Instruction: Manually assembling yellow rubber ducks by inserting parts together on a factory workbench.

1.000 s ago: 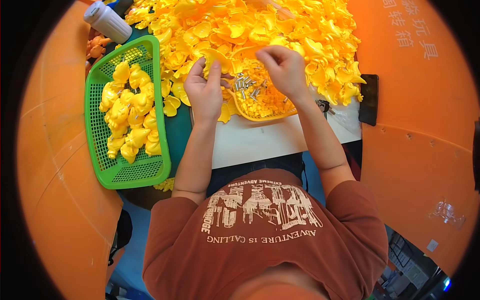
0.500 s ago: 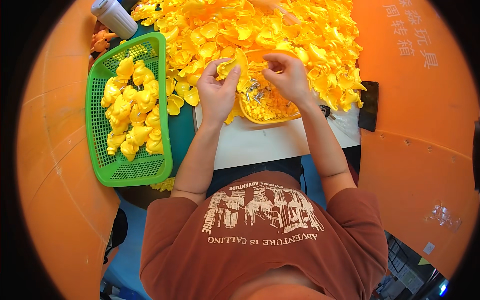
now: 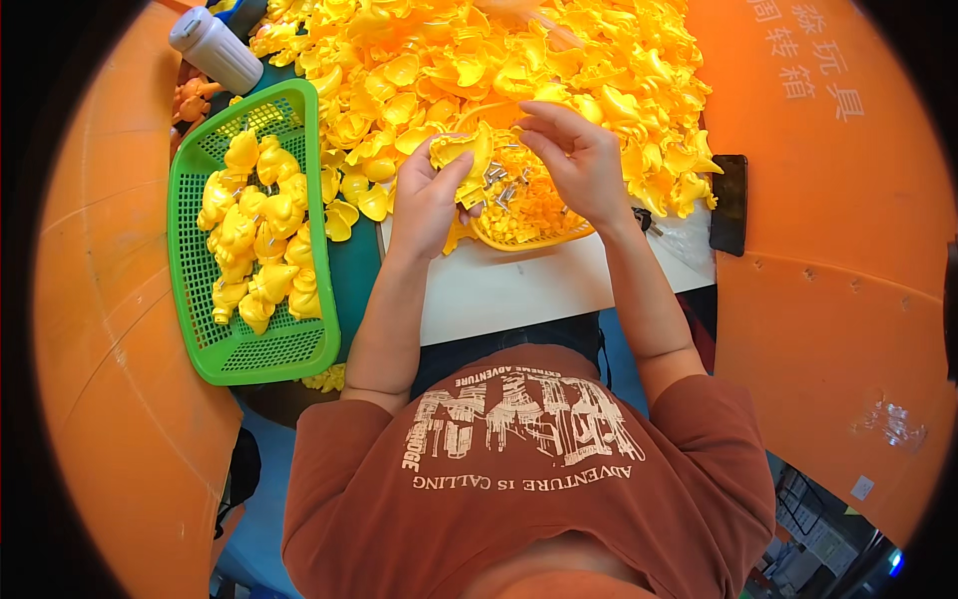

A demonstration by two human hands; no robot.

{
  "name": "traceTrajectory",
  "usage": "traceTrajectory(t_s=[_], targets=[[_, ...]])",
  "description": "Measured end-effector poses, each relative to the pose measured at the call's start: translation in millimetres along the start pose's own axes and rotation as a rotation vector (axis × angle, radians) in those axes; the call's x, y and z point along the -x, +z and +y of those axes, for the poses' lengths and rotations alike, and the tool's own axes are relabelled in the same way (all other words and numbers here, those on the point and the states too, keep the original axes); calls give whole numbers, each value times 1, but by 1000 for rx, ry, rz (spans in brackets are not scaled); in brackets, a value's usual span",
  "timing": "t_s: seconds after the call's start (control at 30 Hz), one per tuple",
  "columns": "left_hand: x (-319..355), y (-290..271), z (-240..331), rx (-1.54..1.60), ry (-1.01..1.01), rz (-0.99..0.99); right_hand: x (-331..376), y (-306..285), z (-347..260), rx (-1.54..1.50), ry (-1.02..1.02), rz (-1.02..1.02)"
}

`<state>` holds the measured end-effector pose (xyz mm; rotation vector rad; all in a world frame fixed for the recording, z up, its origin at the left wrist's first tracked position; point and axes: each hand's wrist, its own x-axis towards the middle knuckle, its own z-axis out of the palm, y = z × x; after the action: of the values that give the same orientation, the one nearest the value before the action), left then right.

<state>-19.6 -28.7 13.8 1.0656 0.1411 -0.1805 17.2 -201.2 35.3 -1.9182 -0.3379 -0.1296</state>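
Yellow shell (image 3: 479, 150) pinched in left hand (image 3: 424, 208) near the basket (image 3: 524, 246), probably so the little parts (image 3: 537, 213) are handy; right hand (image 3: 581, 165) hovers apart, can't tell if empty.

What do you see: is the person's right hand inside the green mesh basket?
No, the right hand is near the yellow basket, while the green mesh basket stands further left.
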Motion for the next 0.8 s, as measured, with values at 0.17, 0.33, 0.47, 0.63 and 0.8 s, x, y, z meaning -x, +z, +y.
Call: traceTrajectory(t_s=[0.17,0.33,0.47,0.63,0.8], targets=[[1,0,-2,-19,-64,-40,1,5,-15,154,-259,41],[1,5,-2,26,-103,-68,-1,12,-18,278,-506,-34],[1,4,-3,29,-106,-71,1,15,-17,244,-487,-48],[2,4,-1,17,-88,-105,2,14,-19,241,-506,-65],[6,8,2,32,-98,-109,6,16,-22,212,-441,3]])
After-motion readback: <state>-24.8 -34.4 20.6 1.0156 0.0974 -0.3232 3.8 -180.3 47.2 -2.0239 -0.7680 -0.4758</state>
